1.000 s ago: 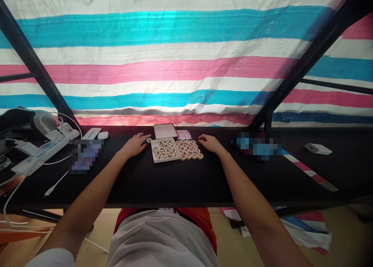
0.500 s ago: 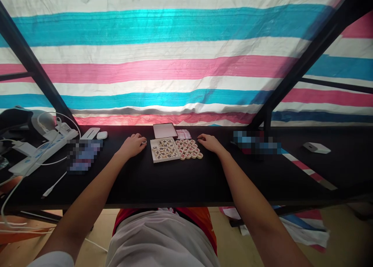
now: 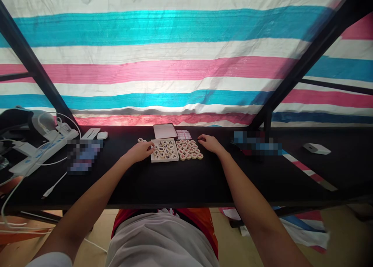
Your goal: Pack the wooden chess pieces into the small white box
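Note:
My left hand (image 3: 141,152) reaches over the left wall of a shallow white box (image 3: 164,161). Its thumb and fingertips are closed at the edge of a Chinese chess piece (image 3: 155,147) near that wall. Black-marked Chinese chess pieces (image 3: 166,146) fill much of the box. One loose piece (image 3: 140,140) lies on the table just behind my left hand. Right of the box, red-marked pieces (image 3: 189,150) stand in close rows. My right hand (image 3: 210,143) rests on the table beside them, fingers loosely stretched out and holding nothing.
Behind the box lie its lid (image 3: 165,131) and a pink patterned paper (image 3: 183,135). On the left are a power strip (image 3: 43,150), cables and a white earbud case (image 3: 102,135). A white charger (image 3: 317,148) sits far right on the black table (image 3: 175,185).
My left hand has left the loose piece on the table and moved right to the box's left side. My right hand has stayed in place.

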`<state>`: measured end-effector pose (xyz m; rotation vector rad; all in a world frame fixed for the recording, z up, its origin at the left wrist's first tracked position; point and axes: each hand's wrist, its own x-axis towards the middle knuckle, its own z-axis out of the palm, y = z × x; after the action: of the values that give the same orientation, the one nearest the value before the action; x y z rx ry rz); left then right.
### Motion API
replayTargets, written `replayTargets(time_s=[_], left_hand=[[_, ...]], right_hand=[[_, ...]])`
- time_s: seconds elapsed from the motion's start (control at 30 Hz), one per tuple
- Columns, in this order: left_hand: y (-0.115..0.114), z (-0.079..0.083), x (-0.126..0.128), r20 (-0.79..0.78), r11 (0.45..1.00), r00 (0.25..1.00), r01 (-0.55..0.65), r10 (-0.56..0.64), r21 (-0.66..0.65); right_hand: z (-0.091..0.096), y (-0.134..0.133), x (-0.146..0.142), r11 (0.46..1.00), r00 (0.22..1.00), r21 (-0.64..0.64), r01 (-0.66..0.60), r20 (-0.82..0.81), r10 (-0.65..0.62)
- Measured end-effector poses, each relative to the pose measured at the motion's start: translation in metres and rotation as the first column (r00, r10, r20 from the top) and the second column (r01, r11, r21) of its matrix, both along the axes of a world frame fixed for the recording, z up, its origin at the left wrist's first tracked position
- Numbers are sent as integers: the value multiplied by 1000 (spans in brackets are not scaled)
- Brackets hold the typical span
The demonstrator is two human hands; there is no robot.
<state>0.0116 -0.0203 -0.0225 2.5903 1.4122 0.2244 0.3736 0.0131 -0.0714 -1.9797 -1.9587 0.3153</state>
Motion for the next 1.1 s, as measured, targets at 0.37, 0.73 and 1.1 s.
replayTargets(time_s=[0.37, 0.73, 1.1], left_hand=[[0, -10, 4, -4, 999, 1000, -8, 8, 43], [-1, -19, 15, -13, 936, 984, 174, -178, 306], [9, -27, 17, -13, 970, 982, 188, -188, 152]], right_hand=[[4, -2, -16, 960, 991, 257, -112, -40, 126], [4, -14, -90, 849, 883, 257, -461, 229, 410], [14, -18, -74, 841, 895, 318, -438, 60, 443]])
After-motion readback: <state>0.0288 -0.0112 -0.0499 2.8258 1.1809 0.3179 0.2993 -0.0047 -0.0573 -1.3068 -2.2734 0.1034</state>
